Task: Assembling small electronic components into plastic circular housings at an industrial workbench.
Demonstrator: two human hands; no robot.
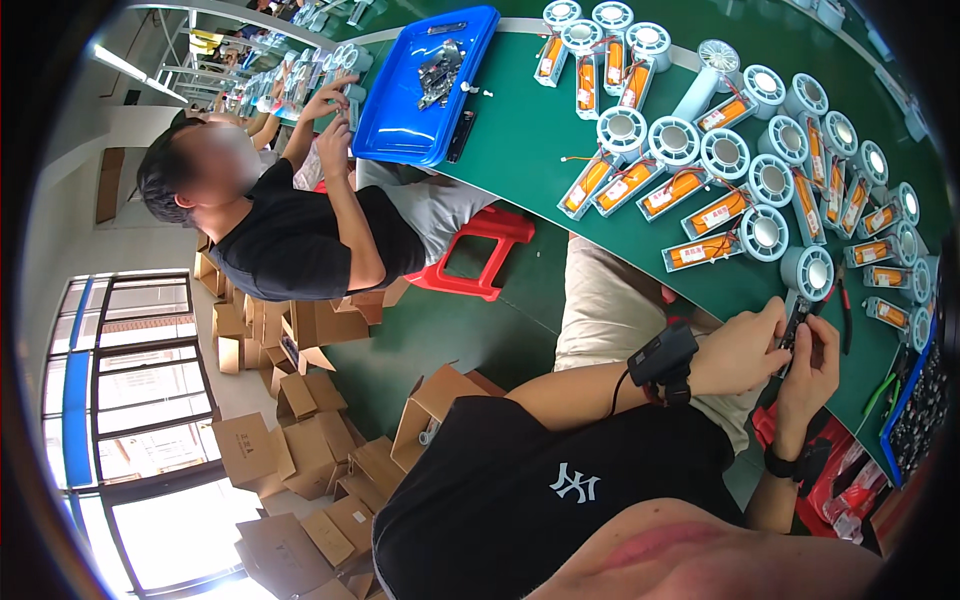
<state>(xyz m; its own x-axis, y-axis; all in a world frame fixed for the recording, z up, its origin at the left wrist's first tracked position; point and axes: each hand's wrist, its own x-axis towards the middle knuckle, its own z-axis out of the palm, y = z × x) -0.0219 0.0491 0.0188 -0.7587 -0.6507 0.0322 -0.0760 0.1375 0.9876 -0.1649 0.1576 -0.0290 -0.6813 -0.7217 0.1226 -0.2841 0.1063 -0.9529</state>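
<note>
At the table's near edge, my left hand [742, 350] and my right hand [810, 372] both close round the handle end of a light-blue handheld fan [808, 272]. Its round head points away from me. A narrow dark piece [794, 326] shows between my fingers at the handle; its kind is too small to make out. Pliers with dark and red handles [846, 310] lie just right of the fan. Beyond my hands, several similar fans [764, 233] lie in rows, orange batteries [700, 250] showing in their open handles.
A blue tray [400, 130] with metal parts stands on the green table [530, 140] at the far left. A blue-rimmed bin [890, 440] of small dark parts and a green-handled tool [880, 393] lie right. A co-worker [300, 220] sits left near a red stool [480, 255]; cardboard boxes [310, 430] fill the floor behind.
</note>
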